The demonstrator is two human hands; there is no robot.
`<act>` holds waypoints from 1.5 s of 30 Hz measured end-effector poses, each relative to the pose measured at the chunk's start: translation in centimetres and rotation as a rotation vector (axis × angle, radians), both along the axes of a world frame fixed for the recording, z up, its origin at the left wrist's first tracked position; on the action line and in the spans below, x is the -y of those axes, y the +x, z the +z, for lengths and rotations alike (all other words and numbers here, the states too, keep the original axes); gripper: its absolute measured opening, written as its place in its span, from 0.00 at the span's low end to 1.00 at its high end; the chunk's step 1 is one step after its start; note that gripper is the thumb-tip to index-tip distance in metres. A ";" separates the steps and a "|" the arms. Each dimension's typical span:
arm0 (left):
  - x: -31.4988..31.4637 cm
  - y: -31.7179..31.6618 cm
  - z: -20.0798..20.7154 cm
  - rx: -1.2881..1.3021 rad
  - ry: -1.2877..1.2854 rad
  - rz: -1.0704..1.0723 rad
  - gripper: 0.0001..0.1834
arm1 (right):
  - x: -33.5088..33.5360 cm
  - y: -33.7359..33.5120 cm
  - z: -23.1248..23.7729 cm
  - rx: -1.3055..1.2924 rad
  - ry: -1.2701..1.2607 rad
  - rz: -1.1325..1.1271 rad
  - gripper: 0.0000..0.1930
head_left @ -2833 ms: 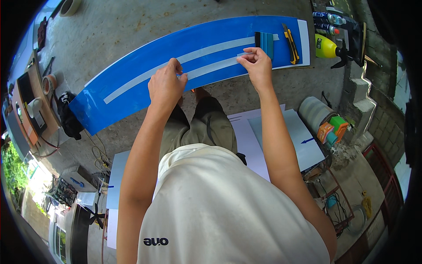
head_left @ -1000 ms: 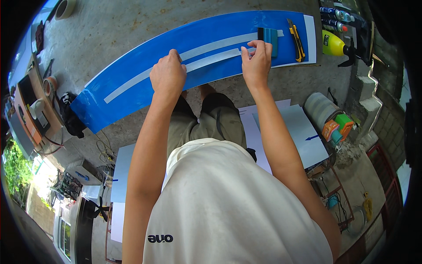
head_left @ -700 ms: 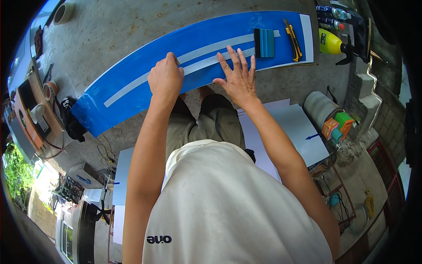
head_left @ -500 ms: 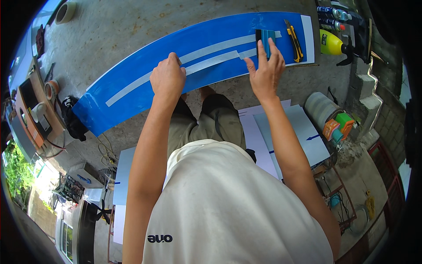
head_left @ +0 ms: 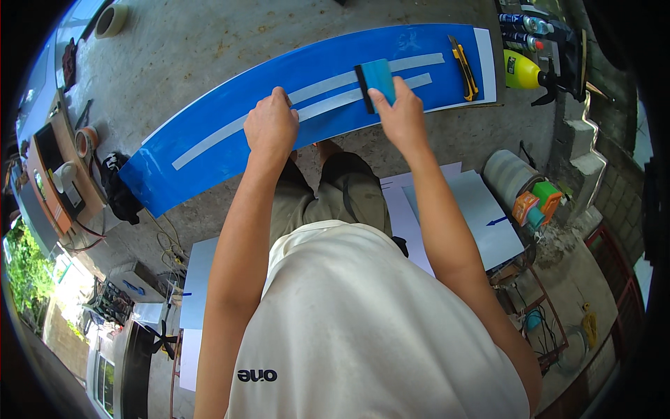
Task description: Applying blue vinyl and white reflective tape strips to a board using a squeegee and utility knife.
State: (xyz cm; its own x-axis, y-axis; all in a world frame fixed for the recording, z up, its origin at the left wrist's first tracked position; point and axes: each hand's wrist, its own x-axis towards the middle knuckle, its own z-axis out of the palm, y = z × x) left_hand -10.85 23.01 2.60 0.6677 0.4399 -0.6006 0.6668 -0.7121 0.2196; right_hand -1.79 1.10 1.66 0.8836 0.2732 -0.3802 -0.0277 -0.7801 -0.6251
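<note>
A long blue sheet (head_left: 230,150) with a white edge lies across the work surface, and one pale tape strip (head_left: 223,133) runs along it. Below that, a second pale strip (head_left: 328,103) stretches from my left hand (head_left: 271,124) to the right. That hand is closed in a pinch at the strip's left end; the fingertips are partly hidden. My right hand (head_left: 403,117) grips a blue squeegee (head_left: 379,75) with a black edge, over the second strip. A yellow and black utility knife (head_left: 463,68) rests near the sheet's right end.
At the right stand a yellow spray bottle (head_left: 520,71) and spray cans (head_left: 525,24). Tape rolls (head_left: 109,21) and a black cloth (head_left: 120,188) are at the left. Light panels (head_left: 478,216) lie on a rack beside my legs.
My right hand has taken hold of the squeegee, which lay on the sheet, and moved it left. The second strip's right part, kinked before, now looks straight. My left hand has hardly moved.
</note>
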 end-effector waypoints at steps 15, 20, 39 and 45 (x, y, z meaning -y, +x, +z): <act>0.1 -0.5 -0.3 0.035 -0.010 0.011 0.15 | 2.7 2.2 -2.0 0.149 -0.134 -0.111 0.15; 0.3 -0.5 -0.2 0.073 0.021 0.004 0.17 | -2.4 -2.7 -3.0 0.082 -0.004 0.055 0.14; -3.1 -7.1 -0.3 0.462 -0.267 0.088 0.14 | -5.8 -5.7 -4.6 0.135 -0.081 0.111 0.19; -3.7 -7.2 1.3 0.482 -0.173 -0.155 0.16 | -5.3 -5.3 -4.4 0.087 -0.121 0.105 0.19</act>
State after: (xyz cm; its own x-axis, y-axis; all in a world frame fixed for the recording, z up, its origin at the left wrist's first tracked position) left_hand -18.02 26.73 3.93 0.9351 0.2362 -0.2643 0.3511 -0.7205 0.5980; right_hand -7.08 6.43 -2.75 0.8836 0.3227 -0.3394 0.1080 -0.8455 -0.5229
